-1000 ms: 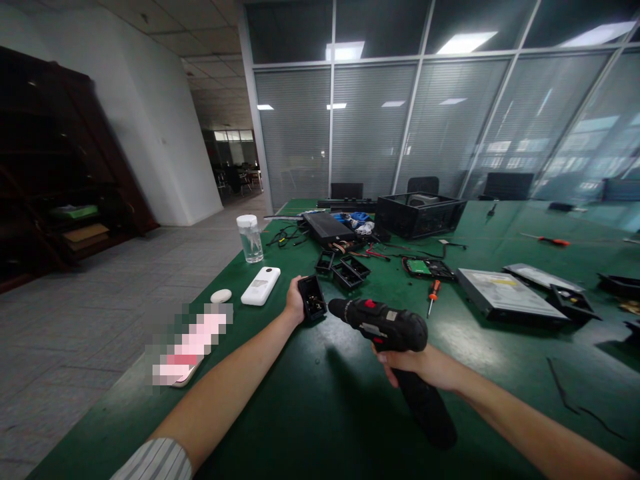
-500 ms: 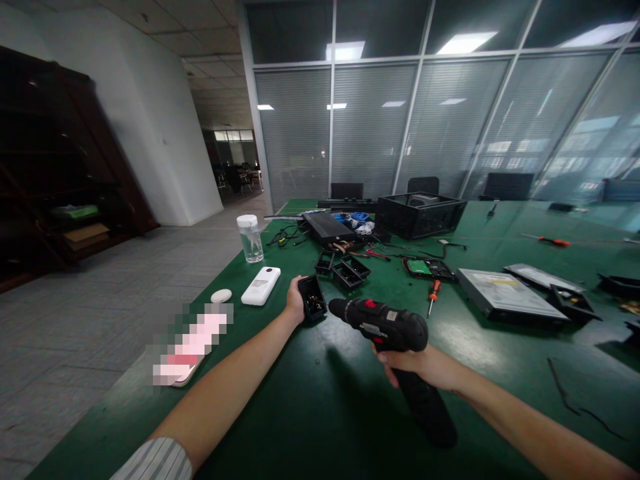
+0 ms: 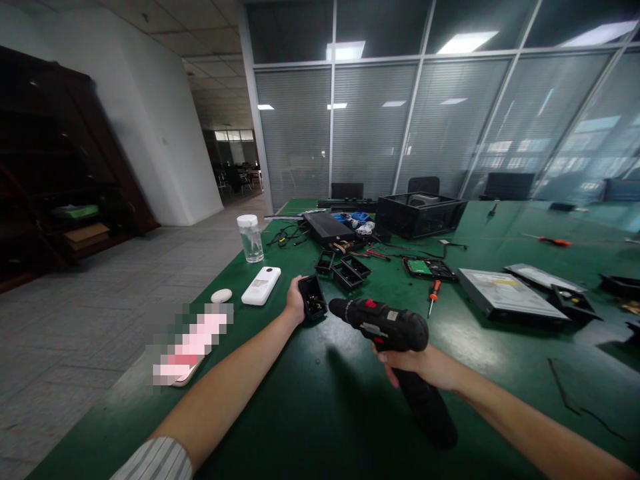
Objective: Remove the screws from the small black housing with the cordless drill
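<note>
Tilted toward me, a small black open box (image 3: 313,298) with small brass-coloured bits inside is gripped at its left side by my left hand (image 3: 295,301). My right hand (image 3: 411,363) is wrapped round the handle of a black cordless drill (image 3: 383,322) with red marks. The drill's nose points left at the box's right edge, with a narrow gap between them in this view; I cannot make out a bit in the chuck. Just behind the held box are more small black boxes (image 3: 351,272) on the green table (image 3: 300,413).
To the right lie an orange screwdriver (image 3: 435,293), a hard drive (image 3: 429,268) and a silver optical drive (image 3: 507,293). A black computer case (image 3: 420,215) and cables stand at the back. Leftward are a clear bottle (image 3: 251,239), a white power bank (image 3: 261,286) and a blurred-out phone (image 3: 187,373).
</note>
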Demonstrator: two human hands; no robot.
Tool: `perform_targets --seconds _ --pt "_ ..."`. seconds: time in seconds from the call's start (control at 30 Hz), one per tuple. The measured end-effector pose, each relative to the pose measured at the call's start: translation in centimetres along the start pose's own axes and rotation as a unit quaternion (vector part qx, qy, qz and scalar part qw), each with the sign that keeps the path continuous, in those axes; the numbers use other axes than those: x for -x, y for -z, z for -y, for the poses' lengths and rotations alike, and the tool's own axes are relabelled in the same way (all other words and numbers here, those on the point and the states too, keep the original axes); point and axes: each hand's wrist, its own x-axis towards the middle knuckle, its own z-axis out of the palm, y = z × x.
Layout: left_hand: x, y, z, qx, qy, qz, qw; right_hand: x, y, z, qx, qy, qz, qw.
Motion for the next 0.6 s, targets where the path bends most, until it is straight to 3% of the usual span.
perform_targets --seconds 0.6 --pt "-0.19 0.17 0.14 -0.005 -0.002 0.001 1.0 -0.1 0.14 -0.43 -0.011 0.018 0.002 1.0"
